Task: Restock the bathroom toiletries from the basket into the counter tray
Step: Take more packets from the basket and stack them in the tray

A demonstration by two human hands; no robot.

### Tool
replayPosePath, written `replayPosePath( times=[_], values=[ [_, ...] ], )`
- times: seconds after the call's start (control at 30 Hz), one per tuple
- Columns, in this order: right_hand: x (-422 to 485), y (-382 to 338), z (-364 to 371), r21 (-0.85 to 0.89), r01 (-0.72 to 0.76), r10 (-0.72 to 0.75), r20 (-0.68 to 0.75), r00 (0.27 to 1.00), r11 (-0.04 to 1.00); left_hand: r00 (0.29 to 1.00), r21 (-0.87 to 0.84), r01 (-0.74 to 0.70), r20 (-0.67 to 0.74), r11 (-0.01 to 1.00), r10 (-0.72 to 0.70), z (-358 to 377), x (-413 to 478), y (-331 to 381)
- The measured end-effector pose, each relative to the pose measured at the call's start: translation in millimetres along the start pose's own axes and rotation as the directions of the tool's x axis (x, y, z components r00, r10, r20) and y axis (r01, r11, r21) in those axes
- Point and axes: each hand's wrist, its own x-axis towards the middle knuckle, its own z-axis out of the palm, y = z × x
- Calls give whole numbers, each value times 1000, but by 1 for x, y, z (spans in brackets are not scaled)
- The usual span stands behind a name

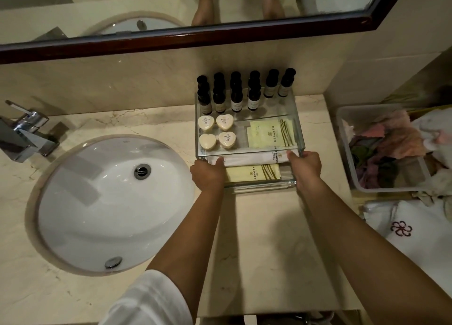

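Observation:
A clear glass tray [297, 129] stands on the marble counter against the back wall. It holds several small dark-capped bottles [236, 97] along the back, several heart-shaped soaps [217, 134] at the left, and pale yellow sachets [269, 133] at the right. A white packet [254, 158] and a yellow packet [252, 173] lie along the tray's front. My left hand [207, 175] grips the tray's front left corner, thumb over the rim. My right hand [304, 166] grips the front right corner the same way.
A white oval sink [110, 202] with a chrome faucet [27, 131] lies to the left. To the right, a clear plastic bin [347, 153] holds coloured cloths, with white towels [415, 232] in front of it. A dark-framed mirror [186, 38] runs above.

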Motion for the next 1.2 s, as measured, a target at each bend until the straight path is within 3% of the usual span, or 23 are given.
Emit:
replayPosePath(
  times=[0.3,0.67,0.93,1.03,1.2],
  values=[
    [-6,8,11,-252,94,-97,-1,995,963,1000,7,21,11,1000,-21,1,1,2],
    [9,7,16,-130,-47,43,-38,998,990,989,-76,136,75,988,-131,-1,-4,6],
    [9,10,12,-284,54,-70,-47,996,957,976,-161,199,123,967,-180,0,-20,-1],
    [10,13,10,-273,98,-111,-35,993,957,970,-162,226,126,961,-207,2,-21,3],
    [14,20,6,-160,62,-55,47,997,985,964,-157,251,128,955,-232,3,-20,5]
  ],
)
